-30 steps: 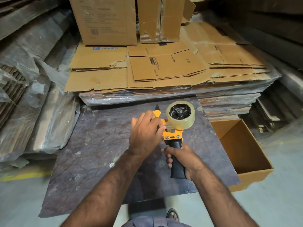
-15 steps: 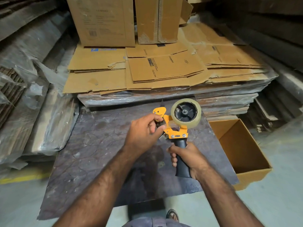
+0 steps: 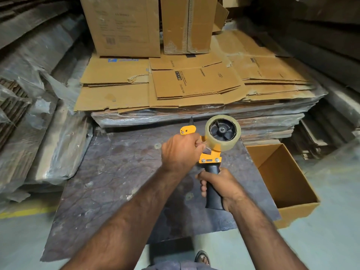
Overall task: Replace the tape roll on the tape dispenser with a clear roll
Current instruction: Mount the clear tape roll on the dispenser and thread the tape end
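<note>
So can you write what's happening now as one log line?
right hand: grips dispenser handle | left hand: at dispenser front | clear roll: mounted

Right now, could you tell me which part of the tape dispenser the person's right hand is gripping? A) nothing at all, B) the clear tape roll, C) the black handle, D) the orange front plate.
C: the right hand is wrapped around the black handle of the tape dispenser, below the clear tape roll, while the left hand is at the orange front part.

Flattened carton reads "Crompton" and "CEILING FAN" (other print illegible).
</note>
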`<move>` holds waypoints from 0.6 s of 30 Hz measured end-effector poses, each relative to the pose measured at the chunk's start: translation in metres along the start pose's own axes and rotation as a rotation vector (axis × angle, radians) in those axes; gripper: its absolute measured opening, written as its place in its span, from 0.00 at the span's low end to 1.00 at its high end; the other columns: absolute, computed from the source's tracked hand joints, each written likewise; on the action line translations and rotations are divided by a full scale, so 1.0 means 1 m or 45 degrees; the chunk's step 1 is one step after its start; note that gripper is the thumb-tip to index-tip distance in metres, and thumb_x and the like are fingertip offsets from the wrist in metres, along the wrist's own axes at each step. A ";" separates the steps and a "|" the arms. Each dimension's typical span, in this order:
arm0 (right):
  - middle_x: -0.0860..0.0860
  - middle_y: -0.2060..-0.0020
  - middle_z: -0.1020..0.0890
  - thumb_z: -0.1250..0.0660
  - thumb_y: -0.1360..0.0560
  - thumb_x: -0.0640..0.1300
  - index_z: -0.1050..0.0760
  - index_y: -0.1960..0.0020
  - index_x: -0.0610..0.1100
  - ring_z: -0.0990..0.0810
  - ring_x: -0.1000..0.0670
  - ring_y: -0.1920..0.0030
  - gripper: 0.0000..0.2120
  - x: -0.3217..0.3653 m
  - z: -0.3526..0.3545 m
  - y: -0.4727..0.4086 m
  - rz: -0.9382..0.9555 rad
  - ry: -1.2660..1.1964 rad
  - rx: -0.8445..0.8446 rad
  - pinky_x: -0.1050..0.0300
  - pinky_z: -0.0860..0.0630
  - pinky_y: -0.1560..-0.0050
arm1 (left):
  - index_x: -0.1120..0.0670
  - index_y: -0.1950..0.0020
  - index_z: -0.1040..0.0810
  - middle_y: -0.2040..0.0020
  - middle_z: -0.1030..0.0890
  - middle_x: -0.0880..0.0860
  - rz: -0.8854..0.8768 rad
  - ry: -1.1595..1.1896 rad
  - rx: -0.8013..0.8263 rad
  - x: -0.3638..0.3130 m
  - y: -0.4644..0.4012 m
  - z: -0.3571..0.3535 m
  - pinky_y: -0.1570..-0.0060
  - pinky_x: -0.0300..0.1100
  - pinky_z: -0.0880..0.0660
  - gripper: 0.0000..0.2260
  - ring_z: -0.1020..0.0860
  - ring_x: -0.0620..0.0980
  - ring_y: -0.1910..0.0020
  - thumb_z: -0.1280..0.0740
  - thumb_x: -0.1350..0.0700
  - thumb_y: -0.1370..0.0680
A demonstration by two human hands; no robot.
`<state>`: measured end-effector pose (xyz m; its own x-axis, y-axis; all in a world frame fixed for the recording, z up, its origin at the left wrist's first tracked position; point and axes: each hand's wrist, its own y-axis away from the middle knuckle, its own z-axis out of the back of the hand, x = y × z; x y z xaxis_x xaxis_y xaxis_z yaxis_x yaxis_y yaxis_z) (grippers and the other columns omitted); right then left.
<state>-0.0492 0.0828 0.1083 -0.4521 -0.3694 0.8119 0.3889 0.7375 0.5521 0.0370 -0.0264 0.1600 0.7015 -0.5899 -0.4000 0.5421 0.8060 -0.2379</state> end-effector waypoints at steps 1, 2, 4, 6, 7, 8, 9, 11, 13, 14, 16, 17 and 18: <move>0.46 0.75 0.27 0.33 0.25 0.31 0.22 0.60 0.36 0.28 0.50 0.77 0.06 0.000 0.002 -0.001 -0.006 -0.022 -0.017 0.59 0.27 0.76 | 0.48 0.52 0.21 0.59 0.17 0.48 -0.021 -0.008 -0.030 0.002 0.002 0.000 0.60 0.43 0.33 0.10 0.19 0.54 0.54 0.34 0.43 0.21; 0.46 0.75 0.27 0.33 0.24 0.31 0.22 0.60 0.35 0.28 0.50 0.77 0.06 0.001 0.006 -0.002 -0.011 -0.037 -0.043 0.60 0.27 0.77 | 0.48 0.52 0.21 0.59 0.17 0.48 -0.038 -0.016 -0.049 0.005 0.005 0.001 0.60 0.43 0.33 0.10 0.19 0.54 0.54 0.34 0.43 0.21; 0.47 0.76 0.27 0.33 0.24 0.31 0.22 0.58 0.34 0.29 0.51 0.78 0.04 0.003 0.014 -0.003 -0.014 -0.018 -0.088 0.60 0.27 0.78 | 0.48 0.52 0.21 0.58 0.18 0.47 -0.061 -0.012 -0.060 0.012 0.008 0.002 0.59 0.43 0.34 0.10 0.19 0.54 0.54 0.33 0.42 0.21; 0.47 0.76 0.27 0.32 0.25 0.30 0.23 0.57 0.36 0.29 0.51 0.78 0.03 0.005 0.019 -0.001 -0.013 0.031 -0.078 0.60 0.27 0.77 | 0.47 0.54 0.21 0.59 0.23 0.44 -0.082 0.020 -0.055 0.022 0.009 0.002 0.59 0.43 0.34 0.09 0.21 0.51 0.54 0.32 0.42 0.22; 0.47 0.76 0.27 0.32 0.25 0.30 0.24 0.58 0.37 0.29 0.51 0.78 0.05 0.005 0.020 0.000 -0.012 0.055 -0.068 0.60 0.27 0.77 | 0.46 0.55 0.21 0.58 0.26 0.43 -0.073 0.051 -0.049 0.028 0.008 0.000 0.60 0.43 0.34 0.09 0.22 0.50 0.55 0.31 0.42 0.22; 0.47 0.76 0.27 0.32 0.25 0.30 0.24 0.59 0.37 0.28 0.51 0.78 0.05 0.005 0.020 0.001 -0.006 0.081 -0.066 0.60 0.26 0.77 | 0.45 0.56 0.21 0.58 0.28 0.43 -0.050 0.091 -0.036 0.033 0.008 -0.001 0.60 0.43 0.32 0.09 0.23 0.49 0.55 0.29 0.41 0.23; 0.47 0.76 0.27 0.32 0.25 0.30 0.24 0.59 0.38 0.28 0.51 0.79 0.05 0.005 0.020 0.002 0.001 0.108 -0.073 0.60 0.26 0.76 | 0.45 0.57 0.21 0.57 0.29 0.43 -0.030 0.132 -0.019 0.039 0.008 -0.004 0.60 0.43 0.31 0.09 0.25 0.48 0.56 0.28 0.41 0.24; 0.47 0.76 0.26 0.32 0.25 0.31 0.24 0.57 0.37 0.28 0.51 0.79 0.04 0.006 0.019 0.002 0.006 0.145 -0.093 0.60 0.26 0.76 | 0.46 0.59 0.19 0.55 0.29 0.43 -0.035 0.223 0.009 0.046 0.011 -0.009 0.59 0.44 0.28 0.08 0.26 0.46 0.56 0.25 0.44 0.26; 0.47 0.76 0.25 0.32 0.25 0.31 0.23 0.55 0.35 0.27 0.51 0.79 0.02 0.008 0.019 0.002 0.006 0.165 -0.112 0.60 0.25 0.77 | 0.47 0.60 0.18 0.56 0.25 0.41 -0.018 0.318 0.007 0.050 0.015 -0.016 0.56 0.45 0.24 0.06 0.24 0.45 0.57 0.24 0.47 0.28; 0.47 0.76 0.25 0.32 0.25 0.31 0.22 0.54 0.34 0.27 0.51 0.79 0.01 0.008 0.020 0.002 0.009 0.182 -0.120 0.60 0.25 0.77 | 0.46 0.60 0.17 0.58 0.22 0.41 0.023 0.362 0.007 0.051 0.017 -0.018 0.55 0.45 0.23 0.06 0.24 0.43 0.60 0.23 0.48 0.28; 0.46 0.76 0.25 0.32 0.25 0.32 0.21 0.53 0.32 0.27 0.51 0.78 0.02 0.008 0.020 0.003 0.017 0.223 -0.131 0.59 0.25 0.76 | 0.46 0.61 0.17 0.64 0.21 0.38 0.133 0.444 0.026 0.054 0.020 -0.026 0.57 0.43 0.22 0.05 0.25 0.39 0.66 0.22 0.48 0.28; 0.46 0.76 0.24 0.32 0.24 0.32 0.21 0.52 0.32 0.26 0.51 0.78 0.03 0.009 0.020 0.003 0.020 0.237 -0.135 0.59 0.24 0.76 | 0.46 0.61 0.17 0.66 0.21 0.38 0.171 0.490 0.042 0.056 0.021 -0.029 0.58 0.42 0.22 0.05 0.25 0.37 0.67 0.22 0.49 0.29; 0.46 0.75 0.24 0.32 0.24 0.32 0.21 0.53 0.31 0.26 0.51 0.77 0.03 0.009 0.019 0.004 0.021 0.251 -0.139 0.59 0.24 0.75 | 0.46 0.61 0.17 0.66 0.20 0.38 0.193 0.537 0.055 0.058 0.023 -0.032 0.58 0.43 0.20 0.06 0.23 0.39 0.67 0.22 0.49 0.29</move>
<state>-0.0676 0.0930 0.1139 -0.2835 -0.4692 0.8364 0.4846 0.6825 0.5471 0.0748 -0.0404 0.1031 0.5296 -0.3861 -0.7553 0.4726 0.8737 -0.1152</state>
